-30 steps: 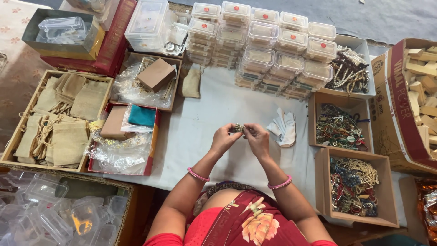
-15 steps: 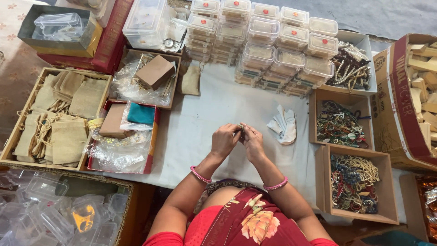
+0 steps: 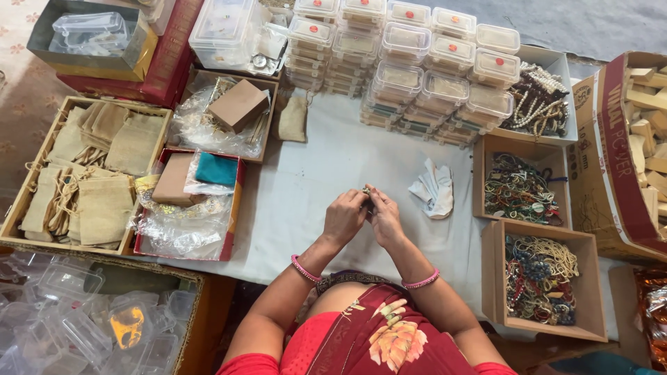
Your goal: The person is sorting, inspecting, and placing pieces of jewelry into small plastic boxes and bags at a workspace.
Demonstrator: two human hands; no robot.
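Stacks of clear plastic lidded boxes with red round stickers (image 3: 417, 66) sit up top; red-printed cardboard carton (image 3: 615, 160) stands far right.

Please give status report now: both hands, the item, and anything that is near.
Left hand and right hand together, both grip a small dark beaded item. Held above the grey cloth. White crumpled cloth lies just right, apart.
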